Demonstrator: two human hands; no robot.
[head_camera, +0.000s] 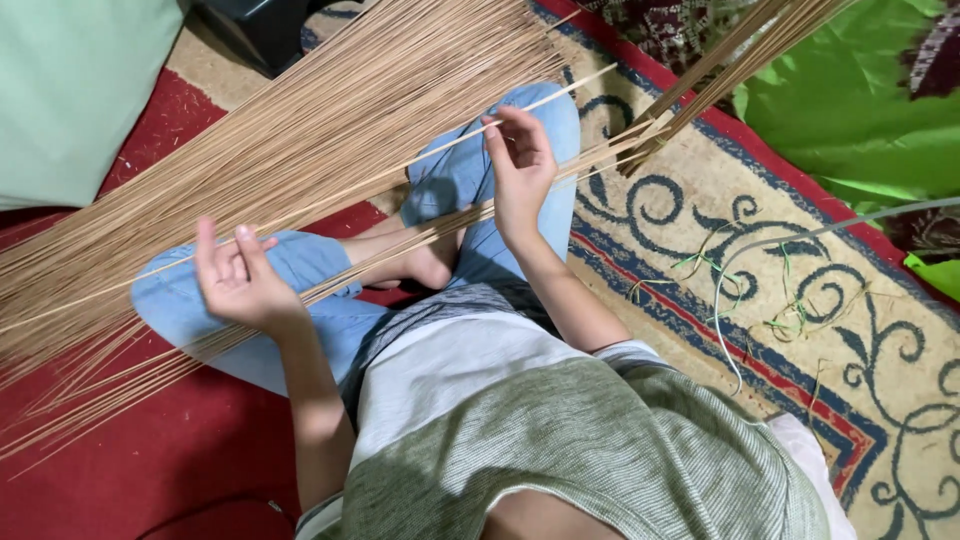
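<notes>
One thin stick (330, 195) is being pinched by left hand (240, 280) and right hand (520, 165), seemingly; big stick bundle (300, 110) left unsorted.

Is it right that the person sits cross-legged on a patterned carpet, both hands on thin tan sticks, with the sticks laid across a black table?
Not quite. The head view shows no black table: the thin tan sticks lie across the person's lap, over the blue jeans. The rest holds: left hand and right hand are both on sticks, and the person sits cross-legged on the patterned carpet.
</notes>
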